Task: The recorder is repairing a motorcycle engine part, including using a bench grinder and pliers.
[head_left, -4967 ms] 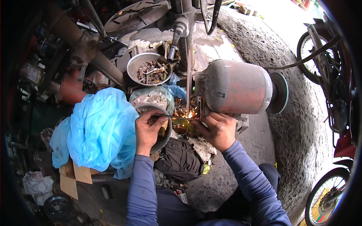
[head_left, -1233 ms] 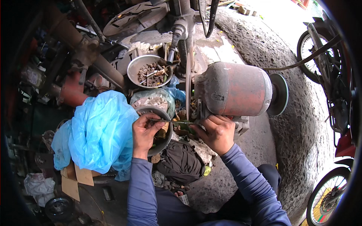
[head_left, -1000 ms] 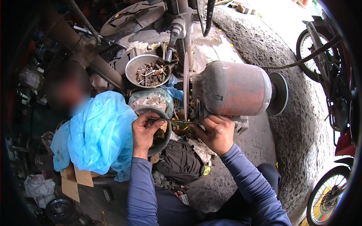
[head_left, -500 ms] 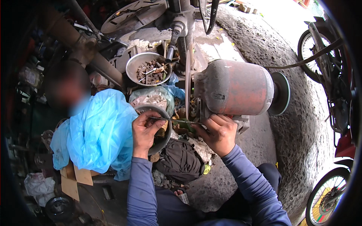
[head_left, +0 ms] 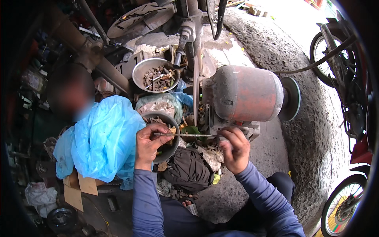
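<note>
A thin metal rod [head_left: 189, 135] lies level between my two hands, just on my side of the bench grinder. My left hand [head_left: 147, 146] pinches its left end between thumb and fingers, over the rim of a grey bowl [head_left: 173, 147]. At the other end, my right hand [head_left: 236, 151] grips the rod with its fingertips. The grinder's thin upright wheel [head_left: 196, 94] stands beyond the rod, with a visible gap between them. Right of that wheel is the worn red-grey motor [head_left: 246, 93], with a second wheel [head_left: 291, 98] on its far right side.
A metal bowl of small scrap pieces [head_left: 156, 75] stands behind. A large blue plastic bag [head_left: 106, 138] fills the left side, near a blurred person [head_left: 71, 91]. Dark cloth [head_left: 188, 169] lies below my hands. Motorcycles [head_left: 351, 98] stand at the right, past a rough stone surface [head_left: 308, 146].
The rod has come toward me, away from the wheel's lower edge, and now lies more level. My right hand has shifted down and its fingers have turned.
</note>
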The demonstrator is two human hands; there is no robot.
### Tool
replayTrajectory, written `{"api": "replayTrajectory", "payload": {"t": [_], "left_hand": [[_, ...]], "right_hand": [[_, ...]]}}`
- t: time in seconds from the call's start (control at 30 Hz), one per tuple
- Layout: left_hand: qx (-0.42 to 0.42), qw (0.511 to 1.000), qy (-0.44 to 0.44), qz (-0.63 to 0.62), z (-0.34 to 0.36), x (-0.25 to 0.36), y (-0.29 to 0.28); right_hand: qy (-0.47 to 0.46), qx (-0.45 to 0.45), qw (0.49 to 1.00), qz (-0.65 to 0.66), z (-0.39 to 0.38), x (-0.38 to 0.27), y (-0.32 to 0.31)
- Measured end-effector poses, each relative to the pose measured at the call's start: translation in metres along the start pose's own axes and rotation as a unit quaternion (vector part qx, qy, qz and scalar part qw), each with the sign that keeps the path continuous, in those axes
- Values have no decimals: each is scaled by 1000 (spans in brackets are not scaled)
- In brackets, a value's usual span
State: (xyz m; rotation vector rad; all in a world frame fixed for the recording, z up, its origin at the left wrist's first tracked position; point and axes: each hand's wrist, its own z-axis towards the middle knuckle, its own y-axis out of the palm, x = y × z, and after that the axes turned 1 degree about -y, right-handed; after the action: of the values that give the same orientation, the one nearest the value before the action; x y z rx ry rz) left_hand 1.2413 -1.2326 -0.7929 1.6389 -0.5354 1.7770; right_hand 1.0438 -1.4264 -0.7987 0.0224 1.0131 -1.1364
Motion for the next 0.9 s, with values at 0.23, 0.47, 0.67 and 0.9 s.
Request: {"api": "replayTrajectory", "payload": {"t": [0.23, 0.47, 0.67, 0.9], "left_hand": [[-81, 995, -61, -19, -8, 7, 5], [-68, 979, -56, -183, -17, 18, 8], [-101, 971, -38, -215, -25, 36, 20], [-44, 955, -28, -291, -70, 117, 49]], "right_hand": [[420, -2, 907, 25, -12, 65, -28], [273, -28, 932, -237, -14, 79, -31], [371, -20, 920, -124, -7, 77, -35], [493, -306, 604, 545, -15, -101, -95]]}}
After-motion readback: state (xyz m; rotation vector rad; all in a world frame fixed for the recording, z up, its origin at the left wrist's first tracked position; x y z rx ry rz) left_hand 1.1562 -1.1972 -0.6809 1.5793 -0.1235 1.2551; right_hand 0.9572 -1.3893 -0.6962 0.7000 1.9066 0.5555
